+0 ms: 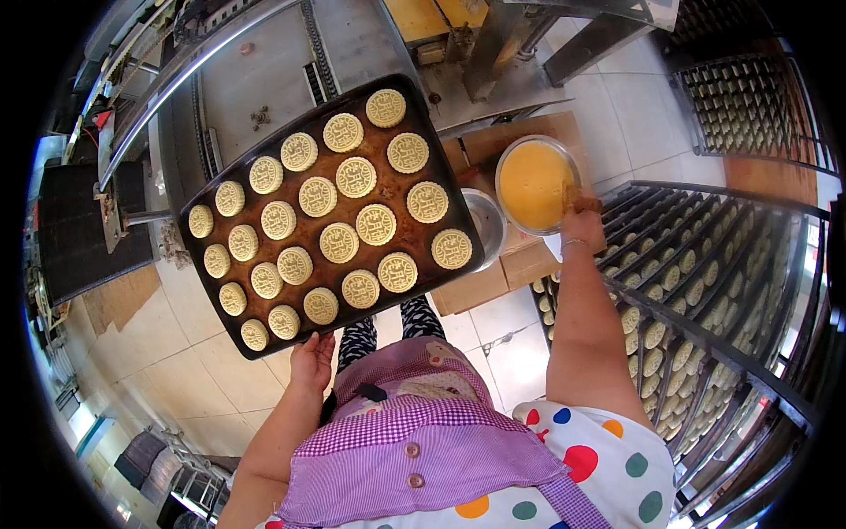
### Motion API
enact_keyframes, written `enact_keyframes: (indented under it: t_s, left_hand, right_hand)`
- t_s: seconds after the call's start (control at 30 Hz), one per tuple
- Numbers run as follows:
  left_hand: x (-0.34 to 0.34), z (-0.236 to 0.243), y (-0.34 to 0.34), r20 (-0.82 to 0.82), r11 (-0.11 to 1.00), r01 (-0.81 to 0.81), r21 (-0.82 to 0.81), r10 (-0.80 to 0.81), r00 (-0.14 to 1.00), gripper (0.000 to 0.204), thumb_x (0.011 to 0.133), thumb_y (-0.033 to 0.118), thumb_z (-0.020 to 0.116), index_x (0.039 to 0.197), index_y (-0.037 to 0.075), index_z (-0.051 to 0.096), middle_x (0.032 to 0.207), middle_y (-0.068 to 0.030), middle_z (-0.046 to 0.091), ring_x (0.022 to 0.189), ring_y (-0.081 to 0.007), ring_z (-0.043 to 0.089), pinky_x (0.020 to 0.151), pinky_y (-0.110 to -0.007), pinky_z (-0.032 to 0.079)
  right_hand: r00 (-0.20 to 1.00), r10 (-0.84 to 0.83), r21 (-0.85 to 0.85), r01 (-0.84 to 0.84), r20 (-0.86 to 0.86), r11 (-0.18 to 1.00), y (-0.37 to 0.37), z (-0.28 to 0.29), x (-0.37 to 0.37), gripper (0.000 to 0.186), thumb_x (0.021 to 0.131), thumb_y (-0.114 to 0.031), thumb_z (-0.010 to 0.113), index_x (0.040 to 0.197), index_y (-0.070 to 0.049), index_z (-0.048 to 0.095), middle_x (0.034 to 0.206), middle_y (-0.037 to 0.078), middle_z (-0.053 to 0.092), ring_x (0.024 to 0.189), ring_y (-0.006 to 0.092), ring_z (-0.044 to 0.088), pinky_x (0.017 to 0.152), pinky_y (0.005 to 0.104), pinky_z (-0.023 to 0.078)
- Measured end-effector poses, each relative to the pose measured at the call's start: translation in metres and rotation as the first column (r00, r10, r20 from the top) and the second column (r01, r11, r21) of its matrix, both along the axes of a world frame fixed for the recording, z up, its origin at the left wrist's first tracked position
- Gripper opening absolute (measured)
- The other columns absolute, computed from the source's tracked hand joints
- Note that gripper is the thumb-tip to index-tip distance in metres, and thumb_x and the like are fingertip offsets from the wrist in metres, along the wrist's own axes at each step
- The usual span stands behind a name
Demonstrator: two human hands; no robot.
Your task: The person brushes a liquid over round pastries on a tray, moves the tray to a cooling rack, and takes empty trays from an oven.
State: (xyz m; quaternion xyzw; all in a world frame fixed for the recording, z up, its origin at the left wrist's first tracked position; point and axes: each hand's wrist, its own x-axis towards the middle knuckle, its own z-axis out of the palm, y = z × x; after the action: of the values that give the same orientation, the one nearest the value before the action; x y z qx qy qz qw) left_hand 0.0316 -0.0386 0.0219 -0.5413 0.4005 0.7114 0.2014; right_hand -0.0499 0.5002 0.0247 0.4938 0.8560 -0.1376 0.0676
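Dark tray of stamped pastries lying at 10 o'clock. Your left hand gripping its 6 o'clock edge; slackening could be tipping tray, sliding pastries. Your right hand clutching brown brush-like tool over bowl of yellow liquid, 2 o'clock; catching rim could be spilling. Rack standing at 3 o'clock, risking elbow bumps.

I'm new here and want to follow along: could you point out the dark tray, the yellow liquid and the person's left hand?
Dark tray (pixel 392 187): head view, a bare patch of its base.
Yellow liquid (pixel 527 187): head view, middle of its surface.
Left hand (pixel 312 360): head view, middle of the hand.
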Motion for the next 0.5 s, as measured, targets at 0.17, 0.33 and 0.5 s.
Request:
enact_keyframes:
  t_s: [0.17, 0.33, 0.5]
  left_hand:
    - [0.000, -0.001, 0.000, -0.008, 1.000, 0.007, 0.026, -0.007, 1.000, 0.017, 0.093, 0.004, 0.046, 0.109, -0.002, 0.049, 0.101, -0.0137, 0.060, 0.094, -0.0243, 0.062, 0.082, -0.031, 0.056]
    - [0.003, 0.000, 0.001, -0.009, 0.999, -0.022, 0.031, 0.023, 1.000, 0.017, 0.093, 0.003, 0.046, 0.110, -0.002, 0.045, 0.105, -0.0150, 0.059, 0.094, -0.0251, 0.062, 0.080, -0.033, 0.055]
    - [0.000, 0.001, 0.007, -0.019, 1.000, -0.029, 0.011, 0.029, 0.999, 0.014, 0.093, 0.002, 0.047, 0.106, -0.002, 0.042, 0.103, -0.0154, 0.058, 0.089, -0.0256, 0.063, 0.074, -0.032, 0.056]
  right_hand:
    - [0.486, -0.719, -0.733, 0.209, -0.496, 0.647, 0.010, -0.055, 0.023, 0.041, 0.084, -0.003, 0.059, 0.124, -0.003, 0.050, 0.102, 0.017, 0.063, 0.080, 0.0266, 0.065, 0.057, 0.0338, 0.055]
    - [0.494, -0.672, -0.716, 0.131, -0.552, 0.686, -0.029, -0.037, 0.026, 0.048, 0.085, 0.000, 0.056, 0.131, -0.006, 0.045, 0.105, 0.016, 0.062, 0.084, 0.0250, 0.064, 0.063, 0.0319, 0.055]
    - [0.881, 0.038, -0.233, -0.166, -0.471, 0.958, -0.048, -0.046, 0.056, 0.053, 0.082, -0.006, 0.059, 0.133, -0.005, 0.043, 0.105, 0.017, 0.064, 0.088, 0.0241, 0.065, 0.080, 0.0334, 0.049]
